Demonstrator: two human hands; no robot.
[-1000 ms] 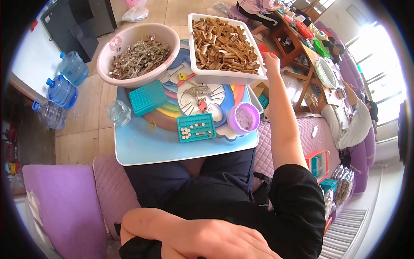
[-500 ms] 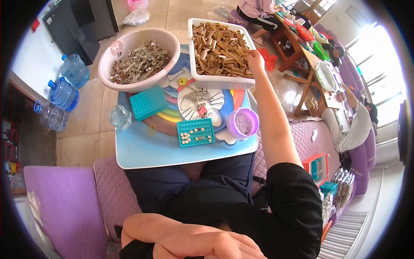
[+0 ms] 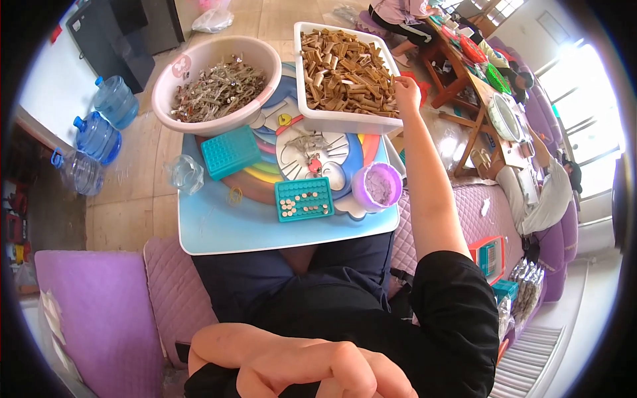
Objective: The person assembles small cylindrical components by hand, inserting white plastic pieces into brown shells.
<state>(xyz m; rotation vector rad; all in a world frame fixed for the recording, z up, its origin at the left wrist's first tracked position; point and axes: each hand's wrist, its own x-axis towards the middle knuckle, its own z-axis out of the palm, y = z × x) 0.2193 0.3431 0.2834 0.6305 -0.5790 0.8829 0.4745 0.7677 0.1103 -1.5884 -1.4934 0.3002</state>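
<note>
Shifted slightly outward since the earlier head view: right hand [image 3: 407, 97], now at the right rim of the white rectangular plastic bin [image 3: 352, 123]; left hand [image 3: 312, 365], fingers bent more. Head view, now: short brown curled strip pieces [image 3: 345, 74] heaped in the bin, at the far side of the pale-blue cartoon-printed tabletop [image 3: 285, 239]. Probably light, fairly stiff, dry rather than slippery, maybe brittle; best gripped singly, thumb and forefinger across the long edges. Hands: right with fingertips drawn close together, touching or just beside the rim; too small to tell whether pinching a piece. Left half-curled in front of the black shirt [image 3: 458, 318], partly cut off below; nothing seen held, cannot tell beneath.
</note>
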